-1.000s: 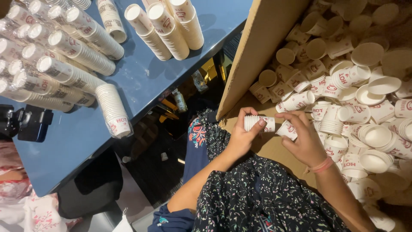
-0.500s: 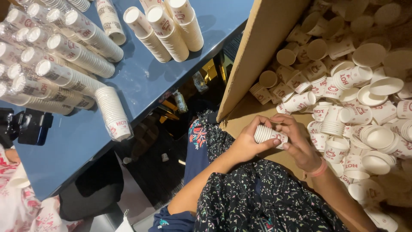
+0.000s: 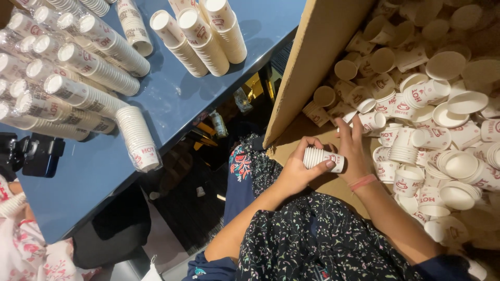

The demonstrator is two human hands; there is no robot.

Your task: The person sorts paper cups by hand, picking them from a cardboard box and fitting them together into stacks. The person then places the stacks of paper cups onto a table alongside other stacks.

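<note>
The left hand (image 3: 297, 171) grips a short stack of paper cups (image 3: 323, 158) lying sideways, mouths leftward; the right hand (image 3: 354, 151), fingers spread, steadies its far end.

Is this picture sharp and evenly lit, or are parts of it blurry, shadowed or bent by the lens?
Head view: the hands and short stack of cups are fairly sharp; the blue table shows soft sheen and cup shadows; the gap under the table is dark; loose cups deep in the cardboard box look dim and softer; the edges bend slightly from a wide lens.
</note>
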